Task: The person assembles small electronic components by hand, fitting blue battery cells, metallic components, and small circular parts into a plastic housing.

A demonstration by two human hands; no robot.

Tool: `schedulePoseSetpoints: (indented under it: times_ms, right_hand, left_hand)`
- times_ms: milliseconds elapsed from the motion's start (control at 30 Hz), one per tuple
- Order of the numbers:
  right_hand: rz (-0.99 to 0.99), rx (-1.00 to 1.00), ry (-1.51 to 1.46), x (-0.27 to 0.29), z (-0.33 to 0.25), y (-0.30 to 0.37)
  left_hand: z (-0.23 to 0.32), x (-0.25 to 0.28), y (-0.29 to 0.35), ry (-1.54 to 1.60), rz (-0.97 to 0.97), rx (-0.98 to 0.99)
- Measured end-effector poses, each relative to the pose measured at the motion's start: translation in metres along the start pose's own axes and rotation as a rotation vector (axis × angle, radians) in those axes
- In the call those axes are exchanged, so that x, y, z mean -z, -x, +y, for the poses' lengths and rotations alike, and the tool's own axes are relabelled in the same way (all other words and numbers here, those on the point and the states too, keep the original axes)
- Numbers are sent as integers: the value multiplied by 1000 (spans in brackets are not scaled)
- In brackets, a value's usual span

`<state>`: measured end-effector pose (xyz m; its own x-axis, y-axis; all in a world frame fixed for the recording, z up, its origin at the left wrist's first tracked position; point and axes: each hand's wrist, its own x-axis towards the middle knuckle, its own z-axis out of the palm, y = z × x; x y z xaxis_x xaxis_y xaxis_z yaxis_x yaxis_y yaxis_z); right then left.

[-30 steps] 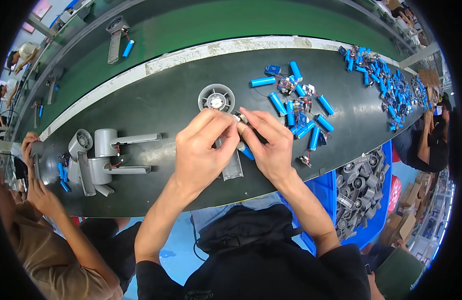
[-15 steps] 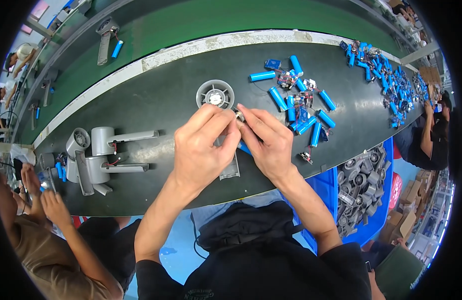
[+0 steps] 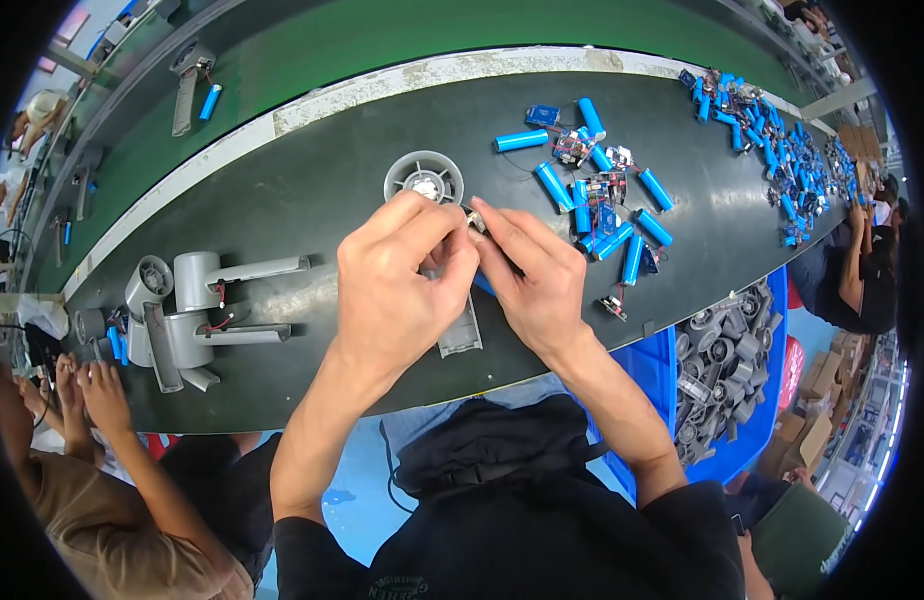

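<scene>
My left hand [image 3: 407, 280] and my right hand [image 3: 532, 280] meet above the dark bench, fingertips pinched together around a small pale, metallic-looking part [image 3: 473, 220]. Its exact kind is too small and covered to make out. Just beyond my left fingers stands a round grey fan housing [image 3: 423, 156] with spokes and a white centre. An open grey handle shell [image 3: 462, 332] shows below my hands, its upper part hidden by them. Between the hands, part of something blue peeks out, mostly covered. Right of my right hand lie several blue cylindrical batteries [image 3: 555, 188] wired to small circuit boards [image 3: 608, 187].
Grey fan housings with handles [image 3: 192, 282] lie at left, beside a co-worker's hands [image 3: 104, 396]. A large heap of batteries [image 3: 782, 165] covers the far right. Below the bench's right edge sits a blue bin [image 3: 747, 447] of grey housings. A green belt [image 3: 382, 35] runs behind a pale rail.
My hands keep the same pinch, with the small part still between them. The housing and battery on the green belt have shifted slightly left. At left, the co-worker's hands have come closer together.
</scene>
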<state>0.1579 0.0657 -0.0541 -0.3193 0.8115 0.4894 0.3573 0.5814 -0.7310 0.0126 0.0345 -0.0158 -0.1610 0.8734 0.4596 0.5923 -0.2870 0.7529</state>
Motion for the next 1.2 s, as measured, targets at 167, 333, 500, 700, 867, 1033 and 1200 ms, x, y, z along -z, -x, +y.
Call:
schedulePoseSetpoints:
  times_ms: [167,333,500,700,867,1033,1200]
  right_hand:
    - [17,17,16,-1,1,-1]
    - [18,13,27,0,-1,-1]
    - [19,26,25,-1,2,0]
    - [14,8,16,-1,1,0]
    - [11,-24,0,-1,2,0]
    - [10,3,-1,-1,2,-1]
    - [-11,47,18,3,1,-3]
  left_hand:
    - [0,0,0,-26,13,-3]
    - [2,1,0,-30,2,-9]
    - [0,-1,2,-27,0,-9]
    - [-2,-2,3,-16,23,-14]
    - [-3,-3,2,-1,24,-10]
    - [-2,-2,1,-1,24,-10]
    - [-2,0,3,-9,-19,-28]
